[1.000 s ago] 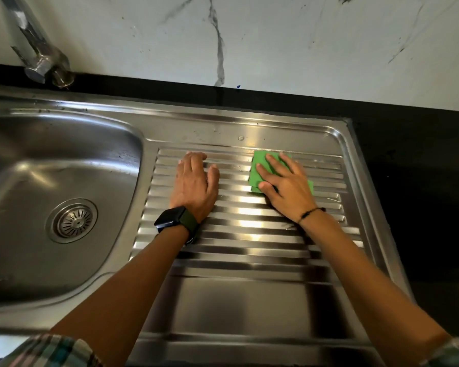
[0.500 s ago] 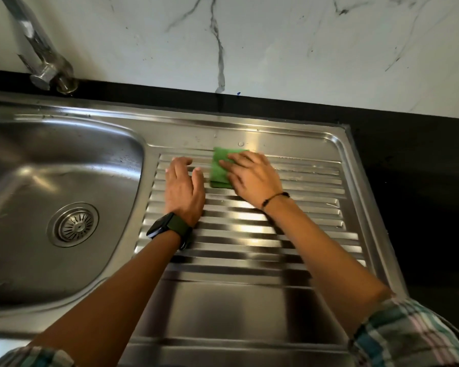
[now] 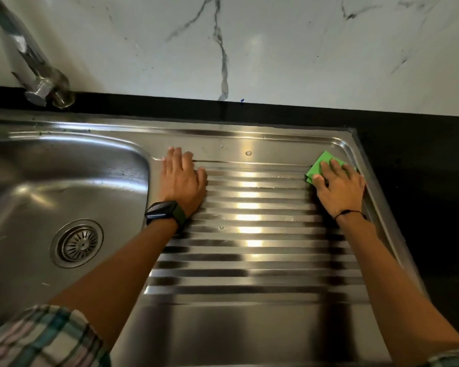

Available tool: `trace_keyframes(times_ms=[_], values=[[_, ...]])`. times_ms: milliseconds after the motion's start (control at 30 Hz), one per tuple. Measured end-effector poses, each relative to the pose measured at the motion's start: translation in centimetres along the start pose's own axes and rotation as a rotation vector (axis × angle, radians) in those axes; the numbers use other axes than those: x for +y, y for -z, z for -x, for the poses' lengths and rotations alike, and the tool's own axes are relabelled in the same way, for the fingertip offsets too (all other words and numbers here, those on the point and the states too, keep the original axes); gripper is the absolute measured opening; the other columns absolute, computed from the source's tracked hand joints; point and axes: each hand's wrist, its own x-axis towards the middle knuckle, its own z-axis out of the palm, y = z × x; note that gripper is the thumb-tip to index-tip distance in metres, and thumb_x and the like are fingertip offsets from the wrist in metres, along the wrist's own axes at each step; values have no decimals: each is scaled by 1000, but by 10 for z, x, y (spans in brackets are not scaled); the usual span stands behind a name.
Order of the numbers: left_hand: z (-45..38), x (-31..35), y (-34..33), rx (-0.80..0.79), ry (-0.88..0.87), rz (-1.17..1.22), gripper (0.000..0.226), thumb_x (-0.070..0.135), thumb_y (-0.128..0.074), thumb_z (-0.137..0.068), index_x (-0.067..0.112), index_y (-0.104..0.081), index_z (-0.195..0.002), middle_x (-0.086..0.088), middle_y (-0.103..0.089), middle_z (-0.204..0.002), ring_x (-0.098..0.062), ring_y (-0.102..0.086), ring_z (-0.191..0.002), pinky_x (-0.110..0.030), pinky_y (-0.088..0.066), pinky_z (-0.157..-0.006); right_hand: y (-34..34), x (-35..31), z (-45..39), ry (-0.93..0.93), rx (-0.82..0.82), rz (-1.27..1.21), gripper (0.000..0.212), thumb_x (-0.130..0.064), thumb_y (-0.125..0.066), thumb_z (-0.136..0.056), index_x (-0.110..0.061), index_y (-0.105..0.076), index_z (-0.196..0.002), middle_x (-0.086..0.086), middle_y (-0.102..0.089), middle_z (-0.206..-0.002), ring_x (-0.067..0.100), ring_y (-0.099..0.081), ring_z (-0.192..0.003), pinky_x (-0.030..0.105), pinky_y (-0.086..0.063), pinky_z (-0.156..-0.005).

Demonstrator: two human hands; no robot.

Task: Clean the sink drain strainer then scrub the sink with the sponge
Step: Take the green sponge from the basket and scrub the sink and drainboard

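The green sponge (image 3: 319,166) lies flat on the ribbed draining board (image 3: 249,234), and one of its corners points away from the person, toward the far right corner of the board; its long axis cannot be told, because the hand covers most of it. The right hand (image 3: 339,188) lies palm down on the sponge with fingers straight and a little spread, pressing it, and the arm is stretched forward. The sponge shows under and beyond the fingertips, on the thumb side. The left hand (image 3: 182,178) rests flat and relaxed on the near-left end of the ribs, holding nothing, beside the basin (image 3: 24,181). The drain strainer (image 3: 78,243) sits in the basin, to the left of the left wrist.
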Motion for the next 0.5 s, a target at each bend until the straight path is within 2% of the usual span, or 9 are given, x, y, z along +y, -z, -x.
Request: trace_keyframes(times_ms=[167,267,333,433,500], values=[[0,0,0,50,-2,172,44,26,-35,-97,4,-35,-135,-17,-24,-151,-28,-13,-144,-43,-12,-119,-11,-72,-13,139,-46,2,47,-31,-39,-95,-19,-36,-140,7,-29,-152,32,-20,-138,47,-13,-115],[1,-1,2,91,31,272,44,27,-34,-96,3,-37,-132,-17,-29,-148,-29,-20,-142,-48,-20,-116,-25,-148,-17,250,-87,14,52,-33,-38,-93,-19,-29,-143,9,-22,-154,32,-15,-141,50,-10,-116],[-1,-2,4,128,68,327,49,33,-32,-92,3,-38,-131,-17,-35,-144,-32,-29,-136,-50,-28,-111,-32,-186,-16,245,-83,36,56,-36,-39,-92,-17,-25,-143,15,-19,-154,35,-12,-141,53,-5,-115],[-2,-3,2,157,100,398,53,38,-30,-88,7,-37,-131,-16,-41,-139,-32,-39,-129,-50,-36,-105,-36,-201,-15,239,-68,56,57,-37,-39,-92,-16,-24,-143,20,-19,-152,37,-12,-141,54,-2,-114],[-2,-4,1,172,102,436,53,39,-32,-88,9,-36,-131,-14,-42,-136,-26,-44,-122,-41,-39,-101,-35,-202,-14,263,-75,43,58,-38,-39,-92,-15,-24,-143,21,-19,-152,36,-12,-141,53,-3,-115]])
